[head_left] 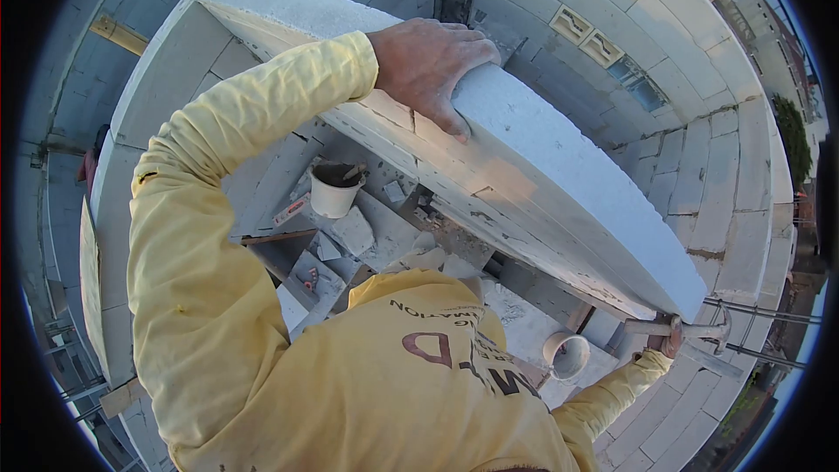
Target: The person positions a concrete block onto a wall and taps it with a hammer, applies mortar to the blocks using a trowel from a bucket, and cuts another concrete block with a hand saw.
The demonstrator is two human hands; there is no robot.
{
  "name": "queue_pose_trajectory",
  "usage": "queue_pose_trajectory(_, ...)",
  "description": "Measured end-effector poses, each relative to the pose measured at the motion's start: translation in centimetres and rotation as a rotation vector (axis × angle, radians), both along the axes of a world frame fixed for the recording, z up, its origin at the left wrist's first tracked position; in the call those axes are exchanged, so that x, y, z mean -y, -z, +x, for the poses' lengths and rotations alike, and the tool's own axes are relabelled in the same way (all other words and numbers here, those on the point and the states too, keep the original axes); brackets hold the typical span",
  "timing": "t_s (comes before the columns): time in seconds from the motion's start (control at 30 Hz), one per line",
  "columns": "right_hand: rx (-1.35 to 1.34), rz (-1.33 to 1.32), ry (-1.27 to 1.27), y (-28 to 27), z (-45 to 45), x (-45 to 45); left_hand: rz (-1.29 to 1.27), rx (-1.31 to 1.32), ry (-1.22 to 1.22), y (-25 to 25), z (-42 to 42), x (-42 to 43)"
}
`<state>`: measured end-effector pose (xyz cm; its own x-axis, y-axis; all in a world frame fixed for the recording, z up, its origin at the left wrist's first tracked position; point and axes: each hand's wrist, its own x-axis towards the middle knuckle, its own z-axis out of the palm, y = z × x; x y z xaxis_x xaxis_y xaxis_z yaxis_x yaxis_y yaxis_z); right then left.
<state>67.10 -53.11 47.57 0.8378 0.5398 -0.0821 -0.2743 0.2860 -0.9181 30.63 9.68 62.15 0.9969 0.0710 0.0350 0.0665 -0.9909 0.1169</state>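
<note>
My left hand (433, 70) lies across the top of a white block (551, 127) in the wall in front of me. Its thumb presses on the near side, and its fingers reach over to the far edge, clasping the block. At the wall's right end, my right hand (669, 339) is closed around a hammer (645, 327). The hammer lies roughly level, with its metal head pointing right, close to the block's end. Part of the right hand's fingers is hidden behind the handle.
Below, a white bucket (334, 196) with a tool in it stands among broken block pieces (353, 231). Another white bucket (566, 355) is lower right. Block walls surround me, with vent blocks (585, 35) opposite. Steel bars (769, 313) stick out at right.
</note>
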Motion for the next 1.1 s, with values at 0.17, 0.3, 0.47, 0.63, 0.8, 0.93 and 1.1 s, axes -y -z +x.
queue_pose_trajectory(0.17, 0.058, -0.030, 0.066, -1.5, -1.7, -1.2, -0.058, -0.162, -0.072, -1.0, -0.5, -0.9)
queue_pose_trajectory(0.3, 0.118, -0.069, 0.200, -5.9, -7.0, -5.2, -0.079, -0.136, -0.045, -1.8, -0.1, -0.4)
queue_pose_trajectory(0.47, 0.091, -0.267, 0.538, -8.0, -10.2, -5.2, -0.076, -0.041, -0.023, 0.2, 0.5, 0.1)
queue_pose_trajectory(0.63, 0.089, -0.121, 0.558, -7.3, -10.2, -6.3, -0.067, -0.037, -0.018, -0.1, 0.5, 0.5)
queue_pose_trajectory(0.8, 0.046, -0.065, 0.646, -5.9, -8.4, -7.6, -0.111, -0.068, -0.030, -0.3, 0.6, 1.0)
queue_pose_trajectory(0.93, 0.102, -0.107, 0.698, -5.7, -7.8, -10.1, -0.108, 0.005, -0.015, 0.1, 0.9, 1.2)
queue_pose_trajectory(1.1, 0.156, -0.333, 0.862, -7.3, -8.5, -12.2, -0.088, 0.052, 0.039, 0.5, 0.9, 0.8)
